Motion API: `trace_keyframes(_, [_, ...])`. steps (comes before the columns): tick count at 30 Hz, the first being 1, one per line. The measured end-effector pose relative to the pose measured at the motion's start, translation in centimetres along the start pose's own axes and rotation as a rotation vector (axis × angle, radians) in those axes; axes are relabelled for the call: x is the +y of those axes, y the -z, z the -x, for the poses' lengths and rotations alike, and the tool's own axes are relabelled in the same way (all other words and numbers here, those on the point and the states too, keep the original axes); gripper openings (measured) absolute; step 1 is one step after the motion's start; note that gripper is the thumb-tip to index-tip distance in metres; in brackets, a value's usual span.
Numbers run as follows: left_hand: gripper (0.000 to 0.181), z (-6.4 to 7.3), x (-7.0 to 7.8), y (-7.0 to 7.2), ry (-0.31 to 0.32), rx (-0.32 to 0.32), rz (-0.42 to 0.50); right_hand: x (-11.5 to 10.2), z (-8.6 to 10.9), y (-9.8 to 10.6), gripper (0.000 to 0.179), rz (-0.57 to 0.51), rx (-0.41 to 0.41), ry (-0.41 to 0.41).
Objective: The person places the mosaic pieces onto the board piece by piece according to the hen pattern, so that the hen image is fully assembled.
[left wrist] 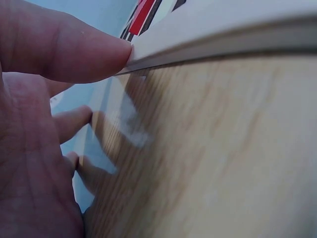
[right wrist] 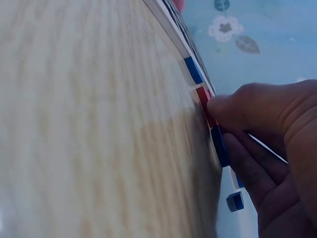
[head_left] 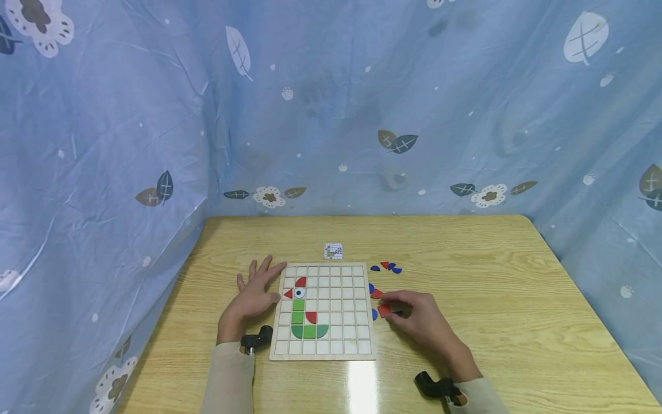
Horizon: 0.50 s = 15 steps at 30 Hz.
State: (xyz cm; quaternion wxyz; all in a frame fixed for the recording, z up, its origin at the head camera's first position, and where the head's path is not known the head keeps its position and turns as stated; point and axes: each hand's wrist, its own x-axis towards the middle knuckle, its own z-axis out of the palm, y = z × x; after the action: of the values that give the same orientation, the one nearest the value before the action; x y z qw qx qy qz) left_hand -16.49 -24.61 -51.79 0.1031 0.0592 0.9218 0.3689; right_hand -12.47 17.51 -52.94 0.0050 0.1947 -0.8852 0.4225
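A wooden grid board (head_left: 336,347) bears a bird-like figure of red, green and eye pieces. My left hand (head_left: 253,296) lies spread at its left side; the thumb (left wrist: 99,52) touches the board's edge in the left wrist view. Beyond the right edge, my right hand (head_left: 421,316) is curled, with thumb and finger at a small red square piece (head_left: 384,310), seemingly pinching it. Another red piece (head_left: 376,294) lies by the index fingertip. The right wrist view has the thumb against a red piece (right wrist: 205,105), with a blue piece (right wrist: 219,146) by the other fingers.
Blue half-round pieces (head_left: 374,314) lie along the board's right edge. Farther back is a small group of blue pieces and a red triangle (head_left: 385,265). A picture card (head_left: 333,251) lies behind the board. Blue patterned cloth (head_left: 320,115) hangs around the wooden table (head_left: 517,299).
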Motion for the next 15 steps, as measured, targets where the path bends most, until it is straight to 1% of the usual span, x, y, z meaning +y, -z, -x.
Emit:
trace_keyframes(4, [0.087, 0.11, 0.04, 0.06, -0.001, -0.002, -0.002, -0.25, -0.06, -0.2, 0.039, 0.062, 0.021, 0.025])
trace_keyframes(8, [0.087, 0.22, 0.12, 0.13, 0.001, -0.011, 0.0, -0.29, -0.04, -0.38, 0.037, 0.1, 0.033, 0.034])
trace_keyframes(12, [0.087, 0.2, 0.14, 0.13, 0.002, -0.014, 0.001, -0.32, -0.03, -0.47, 0.036, 0.111, 0.035, 0.029])
trace_keyframes(15, [0.087, 0.13, 0.07, 0.12, 0.001, -0.013, 0.003, -0.64, -0.18, -0.44, 0.035, 0.082, 0.043, 0.052])
